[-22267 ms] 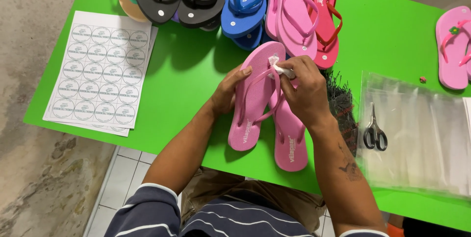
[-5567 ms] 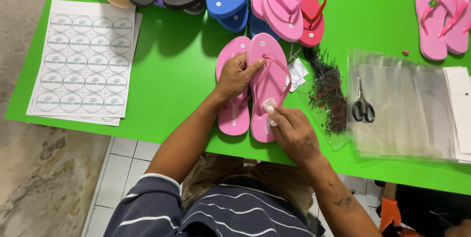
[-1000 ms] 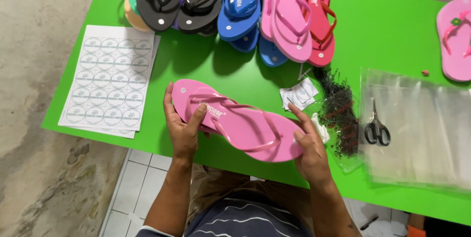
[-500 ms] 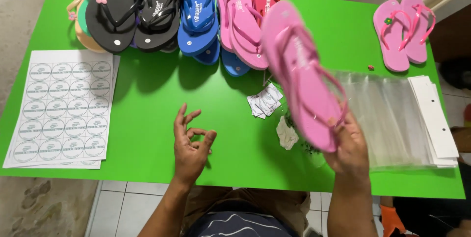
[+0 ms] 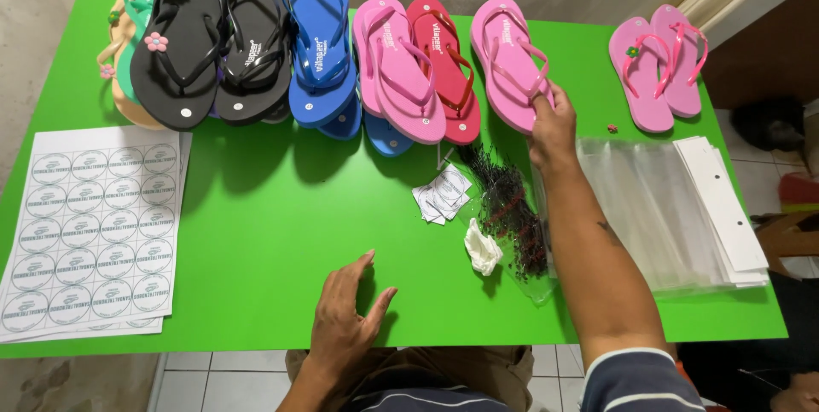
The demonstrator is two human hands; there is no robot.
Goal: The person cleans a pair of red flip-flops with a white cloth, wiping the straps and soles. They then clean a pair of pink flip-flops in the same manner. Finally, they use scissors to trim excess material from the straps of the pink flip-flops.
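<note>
tabletop [image 5: 256, 233] green runs wide under us, its near edge just below our left hand [image 5: 345, 318], which lies flat and released, fingers spread, holding nothing, on a bare stretch of green with open room to its left as far as the sticker sheet [image 5: 90, 233]. our right hand [image 5: 553, 126] reaches out to the far side and grips the lower edge of the pink flip-flop pair [image 5: 510, 62], which lies at the right end of the far row, just beside the red flip-flop [image 5: 448, 71]. left of that we see another pink sandal [image 5: 394, 66], a blue pair [image 5: 320, 41], black ones [image 5: 209, 41] and a green one [image 5: 141, 2] close to the far-left corner. right of our forearm lies a stack of clear plastic bags [image 5: 657, 207] with white header cards [image 5: 725, 207], reaching near the right edge. between our arms sit small white tags [image 5: 442, 194], a crumpled white scrap [image 5: 482, 248] and a heap of thin black fasteners [image 5: 512, 207]. a second pink pair [image 5: 657, 66] rests apart at the far right.
</note>
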